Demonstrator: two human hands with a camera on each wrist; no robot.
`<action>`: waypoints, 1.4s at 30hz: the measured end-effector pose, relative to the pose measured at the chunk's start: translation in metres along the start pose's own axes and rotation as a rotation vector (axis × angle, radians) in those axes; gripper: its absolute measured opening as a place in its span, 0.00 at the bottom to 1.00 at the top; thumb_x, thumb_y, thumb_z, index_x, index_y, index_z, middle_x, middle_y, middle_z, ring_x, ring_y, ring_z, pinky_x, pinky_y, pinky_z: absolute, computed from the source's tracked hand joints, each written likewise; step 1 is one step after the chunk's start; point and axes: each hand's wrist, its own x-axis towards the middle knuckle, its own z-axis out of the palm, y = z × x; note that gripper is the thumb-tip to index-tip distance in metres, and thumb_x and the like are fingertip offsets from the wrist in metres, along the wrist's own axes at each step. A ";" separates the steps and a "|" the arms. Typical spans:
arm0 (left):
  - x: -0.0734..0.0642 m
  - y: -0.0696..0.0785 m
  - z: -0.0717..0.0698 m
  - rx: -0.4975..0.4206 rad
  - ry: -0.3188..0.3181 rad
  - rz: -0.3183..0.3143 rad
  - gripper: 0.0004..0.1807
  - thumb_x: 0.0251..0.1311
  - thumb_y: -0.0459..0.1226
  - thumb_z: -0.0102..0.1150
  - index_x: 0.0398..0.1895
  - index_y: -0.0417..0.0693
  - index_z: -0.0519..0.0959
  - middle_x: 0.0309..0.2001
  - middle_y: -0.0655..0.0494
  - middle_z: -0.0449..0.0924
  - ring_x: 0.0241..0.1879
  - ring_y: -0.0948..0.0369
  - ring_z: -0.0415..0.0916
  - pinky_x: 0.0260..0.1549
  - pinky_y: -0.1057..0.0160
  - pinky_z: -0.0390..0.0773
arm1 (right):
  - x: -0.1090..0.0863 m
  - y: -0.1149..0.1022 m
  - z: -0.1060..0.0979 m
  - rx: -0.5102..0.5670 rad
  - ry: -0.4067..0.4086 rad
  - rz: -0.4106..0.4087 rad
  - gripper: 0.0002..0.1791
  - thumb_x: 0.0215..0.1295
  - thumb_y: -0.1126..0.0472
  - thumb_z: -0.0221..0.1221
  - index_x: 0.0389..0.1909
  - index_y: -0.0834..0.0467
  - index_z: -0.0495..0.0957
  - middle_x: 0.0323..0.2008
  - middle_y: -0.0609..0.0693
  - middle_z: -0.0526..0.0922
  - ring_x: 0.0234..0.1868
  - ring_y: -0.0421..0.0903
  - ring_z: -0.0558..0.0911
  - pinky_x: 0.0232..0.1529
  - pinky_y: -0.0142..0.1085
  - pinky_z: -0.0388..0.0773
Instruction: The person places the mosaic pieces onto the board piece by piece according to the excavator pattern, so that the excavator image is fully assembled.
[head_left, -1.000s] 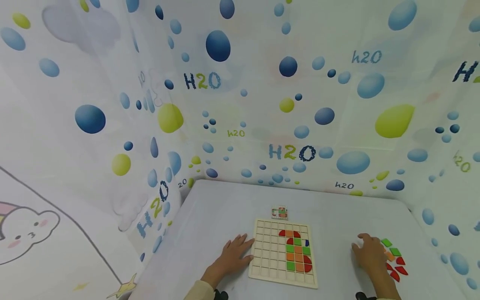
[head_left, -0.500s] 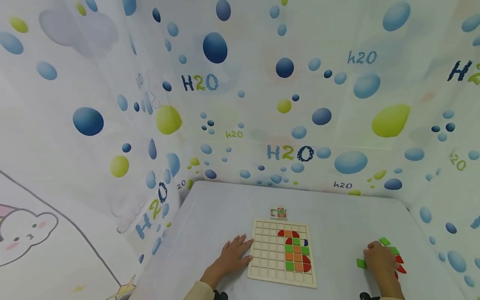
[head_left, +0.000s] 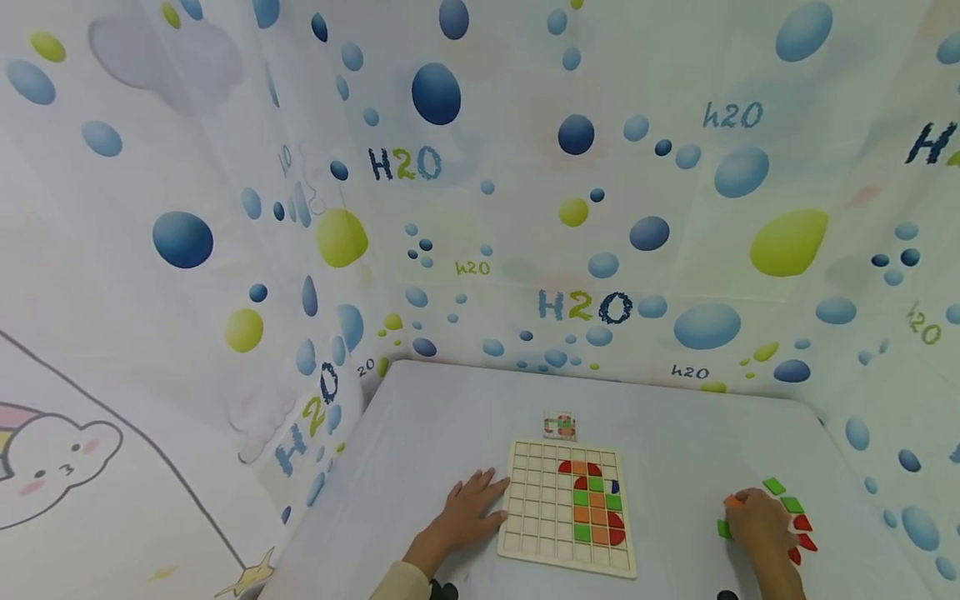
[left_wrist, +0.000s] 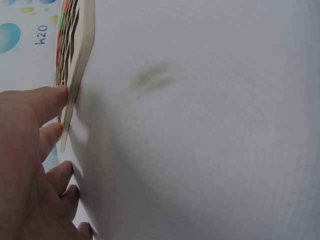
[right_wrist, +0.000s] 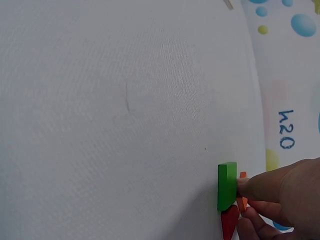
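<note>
A wooden grid board [head_left: 534, 533] lies on the table, its right half partly filled with red, orange, green and blue pieces. My left hand [head_left: 467, 510] rests flat at the board's left edge, fingers spread. In the left wrist view, the thumb [left_wrist: 50, 102] touches the board's rim [left_wrist: 82, 60]. Right of the board, my right hand [head_left: 761, 525] pinches an orange block [head_left: 732, 502]; the right wrist view shows this orange block [right_wrist: 243, 204] between thumb and fingers. A green block [right_wrist: 227, 186] and a red piece [right_wrist: 229, 222] lie close by it.
Behind the board lies a small pattern card [head_left: 559, 426]. Loose green pieces [head_left: 792, 505] and red pieces [head_left: 803, 522] lie around my right hand. A patterned sheet [head_left: 510, 233] closes off the table's far side.
My right hand has moved slightly right and down, its fingers closing from a loose spread onto the orange block. A green block now lies left of it. The left hand stays in place.
</note>
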 end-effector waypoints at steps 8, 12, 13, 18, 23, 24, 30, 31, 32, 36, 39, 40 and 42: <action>0.000 -0.001 0.000 -0.001 0.009 -0.003 0.32 0.75 0.51 0.59 0.79 0.56 0.70 0.80 0.42 0.63 0.80 0.38 0.57 0.74 0.28 0.54 | -0.001 -0.012 0.004 -0.004 -0.028 -0.098 0.22 0.71 0.65 0.57 0.59 0.75 0.71 0.55 0.79 0.74 0.58 0.80 0.73 0.51 0.74 0.71; -0.001 -0.002 0.000 0.004 0.016 -0.002 0.32 0.75 0.51 0.60 0.79 0.55 0.70 0.80 0.42 0.63 0.79 0.38 0.58 0.74 0.28 0.55 | 0.004 -0.017 0.013 0.000 -0.034 -0.185 0.20 0.73 0.64 0.56 0.59 0.74 0.71 0.53 0.80 0.74 0.56 0.79 0.74 0.48 0.72 0.71; -0.001 -0.002 0.000 0.006 0.019 -0.001 0.32 0.75 0.51 0.60 0.78 0.56 0.70 0.80 0.42 0.63 0.79 0.38 0.58 0.74 0.28 0.56 | 0.006 -0.019 0.017 0.005 -0.030 -0.202 0.20 0.73 0.65 0.56 0.59 0.74 0.72 0.52 0.79 0.74 0.56 0.78 0.74 0.48 0.72 0.71; -0.001 -0.003 0.001 0.021 0.032 0.006 0.32 0.75 0.51 0.61 0.78 0.57 0.70 0.80 0.42 0.64 0.79 0.38 0.60 0.73 0.28 0.57 | 0.015 -0.030 0.034 0.025 -0.022 -0.269 0.17 0.73 0.66 0.59 0.57 0.73 0.74 0.50 0.76 0.76 0.52 0.74 0.78 0.45 0.68 0.73; 0.000 -0.003 0.002 0.011 0.043 0.021 0.32 0.75 0.51 0.59 0.78 0.55 0.70 0.79 0.41 0.64 0.78 0.36 0.60 0.72 0.26 0.57 | 0.012 -0.045 0.046 0.040 0.008 -0.366 0.15 0.71 0.67 0.60 0.54 0.72 0.76 0.48 0.73 0.78 0.48 0.71 0.80 0.40 0.63 0.77; 0.001 -0.003 0.003 0.007 0.045 0.022 0.31 0.75 0.50 0.59 0.78 0.55 0.70 0.79 0.41 0.64 0.78 0.36 0.59 0.72 0.26 0.57 | 0.011 -0.048 0.048 0.046 0.009 -0.388 0.15 0.71 0.67 0.61 0.53 0.72 0.77 0.46 0.73 0.79 0.47 0.69 0.81 0.39 0.61 0.77; 0.002 -0.004 0.005 0.009 0.024 0.010 0.32 0.75 0.52 0.59 0.79 0.57 0.70 0.80 0.42 0.63 0.79 0.38 0.59 0.73 0.27 0.56 | 0.007 -0.061 0.061 0.076 -0.030 -0.457 0.14 0.69 0.66 0.65 0.51 0.71 0.80 0.41 0.61 0.80 0.42 0.53 0.78 0.42 0.48 0.78; 0.002 -0.004 0.005 0.011 0.020 0.007 0.32 0.75 0.53 0.59 0.79 0.58 0.70 0.80 0.43 0.63 0.79 0.38 0.59 0.73 0.28 0.56 | 0.007 -0.063 0.063 0.076 -0.032 -0.461 0.14 0.69 0.66 0.65 0.51 0.71 0.80 0.42 0.60 0.81 0.43 0.52 0.79 0.43 0.47 0.79; 0.002 -0.004 0.006 0.014 0.015 0.000 0.32 0.75 0.53 0.58 0.79 0.59 0.69 0.80 0.43 0.63 0.79 0.39 0.58 0.74 0.28 0.56 | 0.007 -0.065 0.065 0.077 -0.033 -0.462 0.15 0.69 0.65 0.66 0.51 0.70 0.81 0.42 0.59 0.81 0.43 0.52 0.79 0.44 0.47 0.79; 0.002 -0.004 0.005 0.011 0.016 -0.009 0.33 0.75 0.54 0.59 0.79 0.59 0.69 0.80 0.44 0.63 0.80 0.39 0.58 0.74 0.28 0.55 | 0.002 -0.080 0.070 0.084 -0.039 -0.467 0.15 0.69 0.64 0.64 0.52 0.68 0.81 0.46 0.61 0.82 0.46 0.54 0.80 0.49 0.53 0.82; 0.002 -0.004 0.004 0.002 0.018 -0.009 0.33 0.74 0.54 0.59 0.79 0.59 0.70 0.80 0.44 0.63 0.80 0.39 0.58 0.74 0.28 0.55 | -0.006 -0.096 0.073 0.087 -0.053 -0.469 0.15 0.69 0.63 0.62 0.53 0.67 0.82 0.49 0.62 0.81 0.50 0.56 0.81 0.53 0.56 0.82; 0.001 -0.004 0.004 0.004 0.018 -0.011 0.33 0.74 0.54 0.59 0.79 0.59 0.70 0.80 0.44 0.63 0.80 0.39 0.58 0.74 0.29 0.55 | -0.009 -0.101 0.074 0.084 -0.059 -0.477 0.15 0.70 0.63 0.62 0.53 0.66 0.82 0.50 0.62 0.81 0.50 0.56 0.80 0.54 0.57 0.82; 0.001 -0.004 0.003 0.008 0.017 -0.013 0.32 0.74 0.54 0.59 0.79 0.60 0.70 0.80 0.44 0.63 0.80 0.39 0.58 0.75 0.29 0.55 | -0.013 -0.112 0.077 0.077 -0.068 -0.495 0.15 0.71 0.61 0.63 0.54 0.65 0.81 0.51 0.60 0.81 0.51 0.56 0.80 0.56 0.56 0.82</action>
